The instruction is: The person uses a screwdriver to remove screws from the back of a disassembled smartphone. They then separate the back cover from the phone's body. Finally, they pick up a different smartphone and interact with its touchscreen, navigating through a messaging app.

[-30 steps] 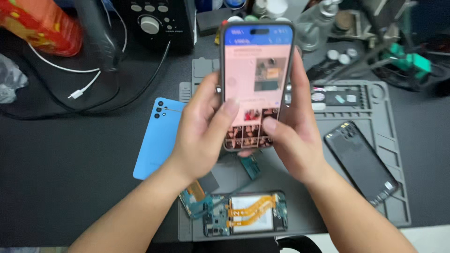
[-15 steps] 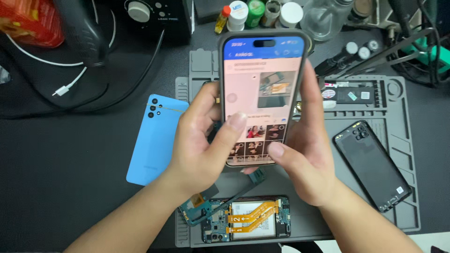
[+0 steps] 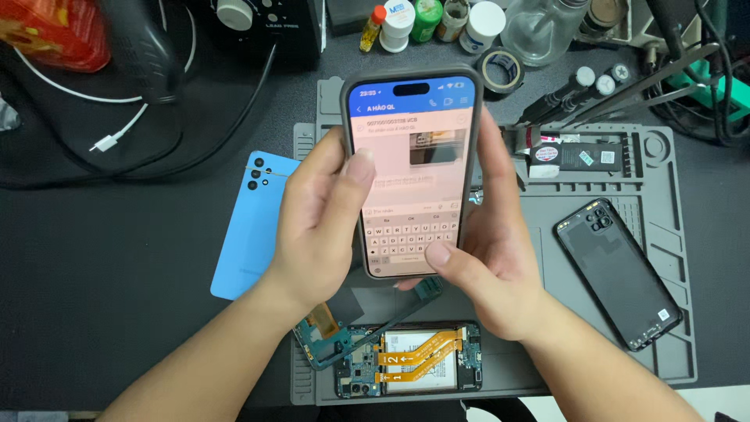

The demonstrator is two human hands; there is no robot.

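Observation:
Both of my hands hold a smartphone [image 3: 410, 156] upright above the grey repair mat [image 3: 672, 344]. Its lit screen shows a chat page with an on-screen keyboard. My left hand [image 3: 316, 227] wraps the phone's left edge, with the thumb lying on the screen. My right hand [image 3: 488, 258] grips the right edge, its thumb on the keyboard's lower rows. Below my hands an opened phone [image 3: 410, 359] lies on the mat, showing its battery and orange flex cables.
A blue phone back cover [image 3: 250, 227] lies left of the mat and a black back cover [image 3: 617, 270] on its right part. Small bottles [image 3: 426, 19], a tape roll [image 3: 500, 70], tools, a white cable [image 3: 117, 133] and a black station [image 3: 258, 23] line the far side.
The phone screen has switched from a page with a photo grid to one with a keyboard. Both thumbs have shifted on the screen. The camera view has drifted, so the desk sits lower in frame.

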